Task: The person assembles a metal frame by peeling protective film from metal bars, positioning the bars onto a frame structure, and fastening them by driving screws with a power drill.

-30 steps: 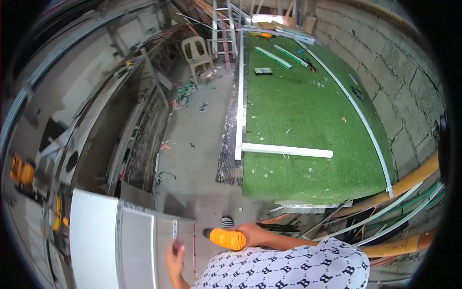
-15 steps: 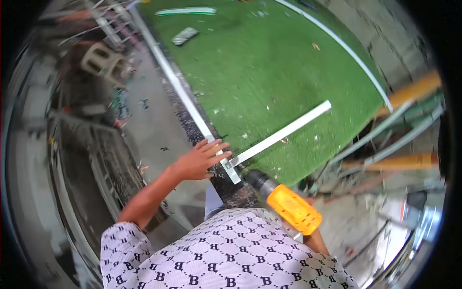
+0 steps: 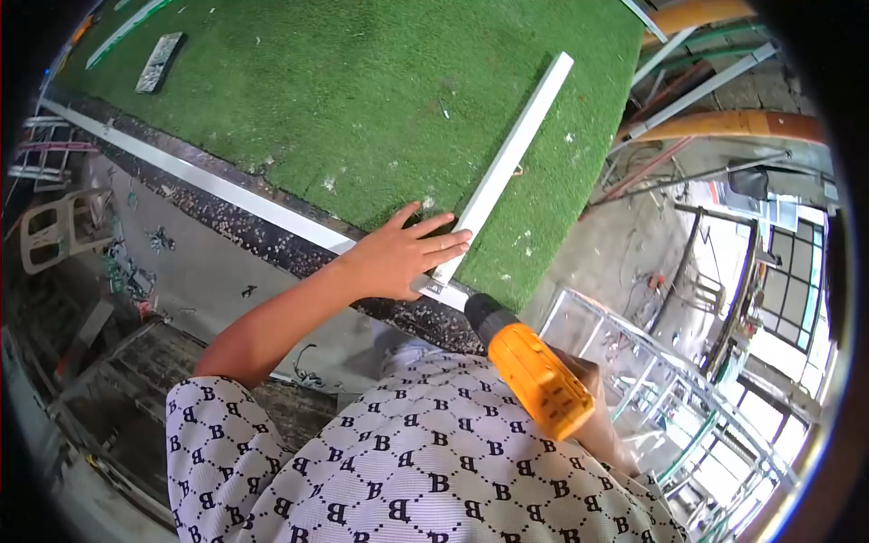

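Note:
My left hand [image 3: 398, 253] lies with fingers spread over the corner where two white bars meet. Its fingertips touch the short white bar [image 3: 516, 149], which points away across green turf. Beneath the palm runs the long white bar [image 3: 226, 190], along the table edge. A small metal bracket [image 3: 434, 289] shows at the joint. My right hand [image 3: 590, 385], partly hidden behind the tool, grips an orange-yellow power drill [image 3: 539, 376]. The drill's black chuck is close to the end of the long bar; its tip is hidden, so contact cannot be told.
The turf-covered table [image 3: 362, 109] carries a small grey block [image 3: 159, 62] and a green-white strip [image 3: 127, 34]. A plastic chair [image 3: 68, 233] stands on the left floor. Metal frames [image 3: 670, 362] and orange beams [image 3: 724, 126] are at the right.
The view has turned, so the long bar lies more crosswise. My left hand has shifted onto the short bar at the joint. The drill's chuck is nearer the long bar's end.

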The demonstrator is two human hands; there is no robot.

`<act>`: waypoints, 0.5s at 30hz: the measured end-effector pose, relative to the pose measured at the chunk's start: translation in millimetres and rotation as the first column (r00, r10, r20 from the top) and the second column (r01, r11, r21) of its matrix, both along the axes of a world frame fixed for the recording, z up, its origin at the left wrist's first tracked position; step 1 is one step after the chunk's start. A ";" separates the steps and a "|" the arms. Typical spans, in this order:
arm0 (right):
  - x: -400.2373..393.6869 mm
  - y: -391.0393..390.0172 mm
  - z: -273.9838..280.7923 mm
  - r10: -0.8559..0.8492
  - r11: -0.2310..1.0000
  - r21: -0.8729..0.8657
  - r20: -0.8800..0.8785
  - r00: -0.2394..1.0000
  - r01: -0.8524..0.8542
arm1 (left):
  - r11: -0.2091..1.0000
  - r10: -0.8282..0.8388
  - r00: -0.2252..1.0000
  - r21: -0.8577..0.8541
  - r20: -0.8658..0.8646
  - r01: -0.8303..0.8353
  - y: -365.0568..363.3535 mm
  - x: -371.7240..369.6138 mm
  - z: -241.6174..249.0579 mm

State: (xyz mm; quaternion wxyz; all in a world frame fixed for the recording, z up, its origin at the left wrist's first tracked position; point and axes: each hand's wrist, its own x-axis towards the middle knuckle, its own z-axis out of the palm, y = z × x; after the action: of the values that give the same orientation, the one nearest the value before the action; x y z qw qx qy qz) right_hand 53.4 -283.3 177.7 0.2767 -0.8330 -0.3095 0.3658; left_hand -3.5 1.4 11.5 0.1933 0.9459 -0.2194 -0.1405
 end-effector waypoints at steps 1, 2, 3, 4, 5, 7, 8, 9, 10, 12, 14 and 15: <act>-1.7 0.6 -1.8 0.008 1.000 0.019 0.023 1.000 -0.009 | 1.000 -0.017 1.000 -0.006 0.002 0.017 -2.4 -2.2 -0.5; -3.4 1.3 -3.5 0.016 0.999 0.038 0.046 0.999 -0.018 | 1.000 0.016 1.000 0.008 0.010 -0.016 -4.8 -5.2 -0.4; -5.2 2.1 -6.5 0.046 0.995 0.083 0.091 0.995 -0.053 | 0.999 0.047 0.999 0.025 0.019 -0.048 -7.0 -8.4 -0.8; -7.7 1.9 -7.2 0.048 0.993 0.105 0.116 0.992 -0.060 | 0.998 0.060 0.997 0.020 0.044 -0.060 -10.8 -12.5 -3.6; -10.8 1.7 -8.9 0.026 0.994 0.107 0.116 0.993 -0.039 | 0.999 0.038 0.998 0.021 0.044 -0.039 -13.7 -15.9 -4.9; -17.1 0.4 -10.5 -0.004 0.989 0.149 0.143 0.990 -0.018 | 0.993 0.116 0.992 -0.011 0.058 -0.115 -19.2 -21.2 -7.9; -19.0 3.0 -6.2 -0.023 0.993 0.118 0.112 0.993 0.010 | 0.993 0.115 0.991 -0.002 0.069 -0.115 -20.0 -21.4 -9.0; -22.1 4.1 -6.2 -0.042 0.993 0.116 0.112 0.993 0.029 | 0.995 0.096 0.993 -0.004 0.068 -0.096 -20.2 -20.8 -10.2; -25.5 5.0 -7.0 -0.073 0.990 0.130 0.094 0.993 0.060 | 0.995 0.104 0.992 -0.017 0.076 -0.103 -20.2 -20.7 -11.2; -32.6 6.9 -9.4 -0.152 0.984 0.096 0.003 0.988 0.151 | 0.995 0.100 0.992 -0.028 0.080 -0.098 -18.8 -20.7 -13.2; -37.3 10.4 -10.0 -0.170 0.981 0.097 0.001 0.985 0.169 | 0.990 0.086 0.993 -0.118 0.074 -0.077 -14.7 -16.1 -15.4; -40.1 12.1 -10.3 -0.177 0.980 0.094 0.000 0.984 0.176 | 0.991 0.072 0.995 -0.118 0.074 -0.063 -10.7 -10.4 -9.1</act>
State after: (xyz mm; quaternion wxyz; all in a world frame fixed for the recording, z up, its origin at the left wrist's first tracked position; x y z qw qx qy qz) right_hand 13.2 -271.2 167.4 0.3454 -0.8448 -0.2524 0.3213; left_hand -13.9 -9.3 2.4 0.2436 0.9448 -0.2022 -0.0841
